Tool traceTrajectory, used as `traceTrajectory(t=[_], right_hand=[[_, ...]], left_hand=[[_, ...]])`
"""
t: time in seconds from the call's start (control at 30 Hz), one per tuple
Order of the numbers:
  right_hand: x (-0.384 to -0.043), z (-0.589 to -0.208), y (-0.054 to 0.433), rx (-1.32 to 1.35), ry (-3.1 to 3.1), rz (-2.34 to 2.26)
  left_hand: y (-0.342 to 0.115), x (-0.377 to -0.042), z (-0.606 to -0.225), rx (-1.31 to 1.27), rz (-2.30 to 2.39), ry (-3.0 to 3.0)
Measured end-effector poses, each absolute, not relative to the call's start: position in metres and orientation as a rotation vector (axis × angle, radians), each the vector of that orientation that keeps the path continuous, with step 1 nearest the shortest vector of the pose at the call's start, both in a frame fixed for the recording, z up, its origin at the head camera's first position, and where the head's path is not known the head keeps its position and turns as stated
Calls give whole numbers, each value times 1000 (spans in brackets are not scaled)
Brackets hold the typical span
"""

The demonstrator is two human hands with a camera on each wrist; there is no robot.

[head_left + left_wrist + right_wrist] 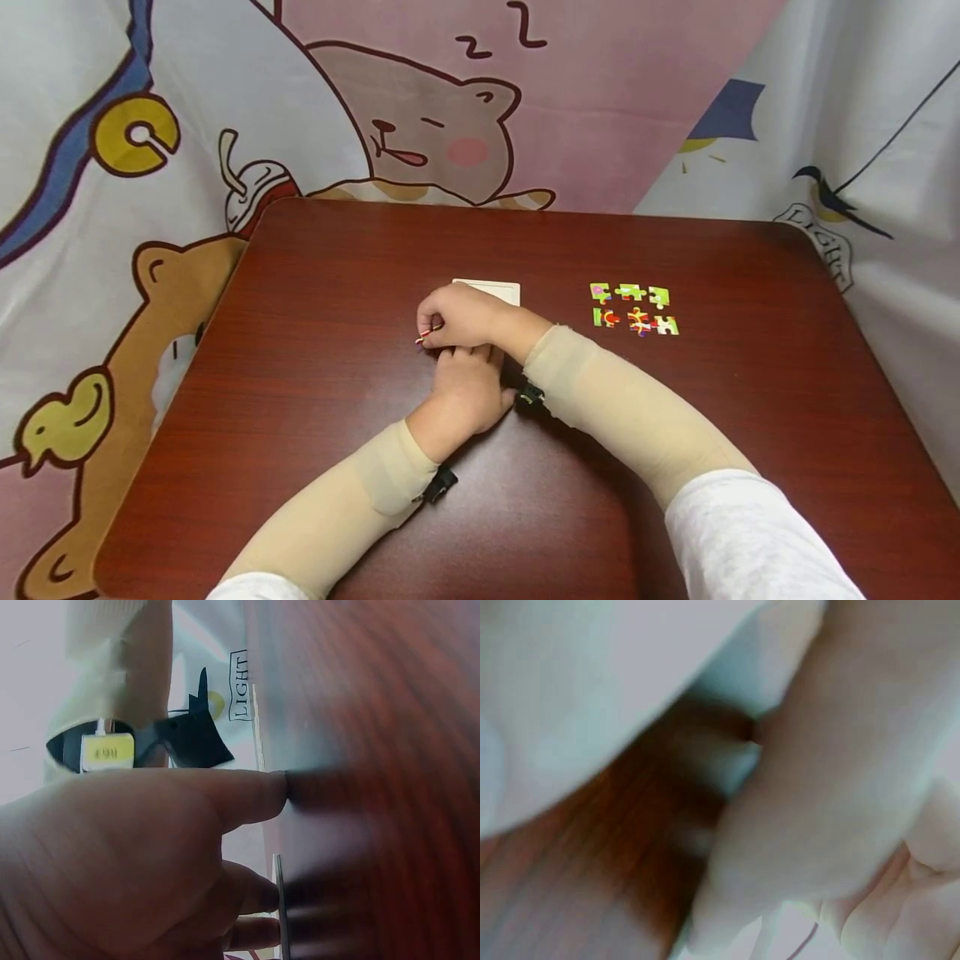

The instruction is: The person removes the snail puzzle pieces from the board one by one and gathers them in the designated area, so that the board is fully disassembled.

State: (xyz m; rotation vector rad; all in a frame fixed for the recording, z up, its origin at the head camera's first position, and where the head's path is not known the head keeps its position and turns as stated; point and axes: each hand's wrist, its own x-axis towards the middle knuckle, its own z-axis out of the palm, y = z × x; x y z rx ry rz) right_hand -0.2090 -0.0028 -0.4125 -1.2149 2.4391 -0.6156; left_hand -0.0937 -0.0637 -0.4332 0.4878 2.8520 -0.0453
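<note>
My right hand (471,317) crosses over the left one and pinches a small puzzle piece (429,333) between thumb and fingertips, its red and white edge showing. Under it, my left hand (468,390) lies low, fingers extended; in the left wrist view its thumb (255,796) touches the tabletop and its fingertips rest at the edge of a thin board (280,907). In the head view only the far part of this cream puzzle board (491,288) shows; the hands cover the rest. The right wrist view is blurred, and the piece cannot be made out there.
Several loose puzzle pieces (637,320), green, red and white, lie in two rows right of the board. The brown table (360,258) has rounded corners. Behind it hangs a curtain (585,100) printed with cartoon animals.
</note>
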Motion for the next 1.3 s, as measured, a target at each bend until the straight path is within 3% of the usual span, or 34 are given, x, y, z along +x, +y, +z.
traceTrajectory(t=[0.37, 0.67, 0.93, 1.3], right_hand=[[-214, -407, 109, -803, 2622, -1064], [-205, -413, 192, -447, 2587, -944], [-187, -422, 229, -290, 2498, -1002], [-176, -421, 241, -299, 2640, -793]], left_hand=[[-64, -94, -431, 461, -31, 2814], [-64, -93, -429, 450, -5, 2808], [-62, -92, -431, 472, -12, 2805], [-61, -90, -435, 474, -17, 2829]])
